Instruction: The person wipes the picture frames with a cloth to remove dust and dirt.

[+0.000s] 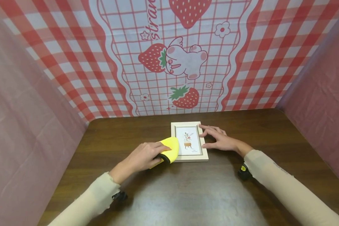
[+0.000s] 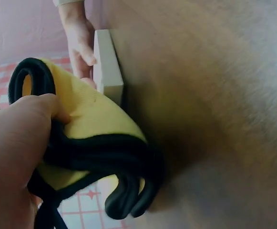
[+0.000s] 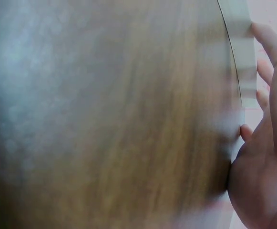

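A cream picture frame [image 1: 190, 158] with a potted-plant print lies flat on the brown table. My left hand [image 1: 147, 154] grips a folded yellow cloth [image 1: 171, 145] with black edging, which reaches over the frame's left side. In the left wrist view the thumb presses into the folds of the cloth [image 2: 90, 112], and the frame's side [image 2: 108, 64] stands just beyond it. My right hand [image 1: 221, 140] touches the frame's right border with spread fingertips. The right wrist view catches those fingers [image 3: 271, 45] against the frame's pale edge [image 3: 238, 43].
The dark wood table [image 1: 180, 194] has rounded far corners. A red-and-white checked strawberry cloth [image 1: 237, 78] hangs behind it, and pink curtains [image 1: 25, 125] stand at both sides. Each wrist wears a small black device [image 1: 244, 172].
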A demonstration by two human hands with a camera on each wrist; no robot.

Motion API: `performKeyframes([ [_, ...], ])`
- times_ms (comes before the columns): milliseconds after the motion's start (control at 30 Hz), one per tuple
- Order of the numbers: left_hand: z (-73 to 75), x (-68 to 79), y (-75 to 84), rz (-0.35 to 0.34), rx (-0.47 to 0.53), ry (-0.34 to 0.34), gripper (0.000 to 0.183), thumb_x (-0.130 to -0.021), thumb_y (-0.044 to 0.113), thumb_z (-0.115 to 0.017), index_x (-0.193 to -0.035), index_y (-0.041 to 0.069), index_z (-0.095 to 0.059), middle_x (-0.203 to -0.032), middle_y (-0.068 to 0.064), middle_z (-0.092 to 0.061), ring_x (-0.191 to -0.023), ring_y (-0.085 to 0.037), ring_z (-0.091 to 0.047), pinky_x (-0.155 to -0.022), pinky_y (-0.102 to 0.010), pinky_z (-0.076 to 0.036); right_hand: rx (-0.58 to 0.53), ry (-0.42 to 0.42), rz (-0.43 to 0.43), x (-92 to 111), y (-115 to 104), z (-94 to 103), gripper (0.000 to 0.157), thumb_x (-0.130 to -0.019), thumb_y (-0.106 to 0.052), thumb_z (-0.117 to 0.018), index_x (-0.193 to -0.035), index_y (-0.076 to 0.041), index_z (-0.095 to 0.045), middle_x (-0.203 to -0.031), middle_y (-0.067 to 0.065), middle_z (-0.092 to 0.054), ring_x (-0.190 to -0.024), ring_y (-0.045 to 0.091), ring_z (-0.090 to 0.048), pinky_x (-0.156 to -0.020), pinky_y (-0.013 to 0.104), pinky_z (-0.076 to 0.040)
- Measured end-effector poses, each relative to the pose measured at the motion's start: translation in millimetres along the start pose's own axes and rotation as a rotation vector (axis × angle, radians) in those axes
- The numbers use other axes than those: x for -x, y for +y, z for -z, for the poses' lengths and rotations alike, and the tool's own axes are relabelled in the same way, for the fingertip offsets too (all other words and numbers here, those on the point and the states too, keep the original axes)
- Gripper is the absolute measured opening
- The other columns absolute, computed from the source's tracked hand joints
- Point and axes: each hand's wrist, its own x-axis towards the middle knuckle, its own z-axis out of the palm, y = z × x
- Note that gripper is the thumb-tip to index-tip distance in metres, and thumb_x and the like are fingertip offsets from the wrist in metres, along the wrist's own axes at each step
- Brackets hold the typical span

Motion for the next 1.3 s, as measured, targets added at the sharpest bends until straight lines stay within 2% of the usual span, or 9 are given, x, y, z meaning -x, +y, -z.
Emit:
performKeyframes([
  [200, -11.9, 4.8, 6.5, -0.026, -0.052, -0.074, 0.05, -0.092, 0.019, -0.095, -0.139, 0.021, -0.078, -0.142, -0.001, -0.079, -0.132, -0.023, -0.074, -0.084, -0.037, -0.07, -0.003, 0.021, 0.052, 1, -1, -1.2, 0.036, -0.099, -0.047, -0.084, -0.125, -0.026, -0.07, -0.187, 0.012, -0.031, -0.163, 0.056, -0.022, -0.12, 0.087, -0.013],
  [433, -21.8, 2.9, 12.2, -0.024, -0.069, -0.068, 0.053, -0.089, 0.021, -0.097, -0.138, 0.024, -0.079, -0.145, -0.003, -0.072, -0.131, -0.023, -0.07, -0.07, -0.03, -0.065, -0.008, -0.009, -0.004, 0, -2, 0.7, 0.034, -0.1, -0.042, -0.084, -0.126, -0.027, -0.07, -0.189, 0.013, -0.027, -0.169, 0.052, -0.019, -0.126, 0.087, -0.01],
  [600, -24.3, 1.9, 14.5, -0.002, -0.102, -0.053, 0.052, -0.089, 0.024, -0.097, -0.137, 0.027, -0.079, -0.146, 0.0, -0.072, -0.132, -0.022, -0.069, -0.061, -0.027, -0.059, 0.001, 0.004, 0.01, 1, -2, 0.3, 0.033, -0.1, -0.04, -0.085, -0.125, -0.026, -0.07, -0.188, 0.014, -0.029, -0.167, 0.054, -0.021, -0.123, 0.087, -0.012],
  [667, -24.7, 1.3, 15.3, 0.006, -0.114, -0.063, 0.052, -0.089, 0.026, -0.097, -0.138, 0.028, -0.078, -0.152, -0.003, -0.069, -0.138, -0.026, -0.067, -0.074, -0.032, -0.066, 0.004, 0.008, 0.018, 1, -2, 0.4, 0.034, -0.1, -0.041, -0.084, -0.125, -0.025, -0.07, -0.188, 0.015, -0.029, -0.166, 0.055, -0.021, -0.122, 0.087, -0.013],
  [733, -25.0, 0.5, 15.7, 0.023, -0.105, -0.089, 0.053, -0.091, 0.027, -0.096, -0.14, 0.028, -0.077, -0.16, -0.01, -0.064, -0.147, -0.033, -0.063, -0.094, -0.043, -0.068, 0.008, 0.007, 0.015, 1, -2, 0.5, 0.034, -0.1, -0.043, -0.084, -0.126, -0.026, -0.07, -0.188, 0.014, -0.029, -0.166, 0.055, -0.021, -0.123, 0.087, -0.013],
  [833, -24.8, -0.2, 15.5, 0.061, -0.047, -0.137, 0.054, -0.093, 0.024, -0.094, -0.143, 0.027, -0.075, -0.169, -0.022, -0.055, -0.158, -0.045, -0.054, -0.123, -0.06, -0.056, 0.002, 0.0, 0.012, 1, -1, 0.4, 0.035, -0.101, -0.043, -0.083, -0.127, -0.026, -0.07, -0.188, 0.014, -0.028, -0.167, 0.055, -0.02, -0.124, 0.087, -0.011],
  [1000, -23.6, -0.2, 14.3, 0.107, 0.041, -0.183, 0.055, -0.096, 0.019, -0.091, -0.147, 0.024, -0.073, -0.174, -0.024, -0.05, -0.159, -0.044, -0.054, -0.123, -0.06, -0.056, 0.0, 0.018, 0.048, 0, 4, -1.8, 0.035, -0.099, -0.048, -0.083, -0.125, -0.027, -0.07, -0.188, 0.01, -0.03, -0.164, 0.055, -0.023, -0.121, 0.087, -0.013],
  [1133, -22.9, -0.1, 13.8, 0.101, 0.035, -0.186, 0.056, -0.097, 0.019, -0.091, -0.149, 0.023, -0.071, -0.174, -0.021, -0.052, -0.158, -0.04, -0.056, -0.123, -0.058, -0.056, 0.005, 0.042, 0.083, -1, 9, -3.2, 0.037, -0.099, -0.053, -0.082, -0.125, -0.029, -0.07, -0.188, 0.006, -0.033, -0.161, 0.055, -0.025, -0.118, 0.088, -0.014],
  [1300, -23.6, 0.5, 14.2, 0.077, -0.002, -0.181, 0.056, -0.097, 0.019, -0.09, -0.15, 0.024, -0.071, -0.173, -0.02, -0.053, -0.157, -0.039, -0.058, -0.121, -0.057, -0.058, -0.005, 0.036, 0.062, 0, 8, -3.0, 0.036, -0.099, -0.053, -0.082, -0.124, -0.03, -0.07, -0.188, 0.008, -0.031, -0.163, 0.056, -0.022, -0.12, 0.088, -0.013],
])
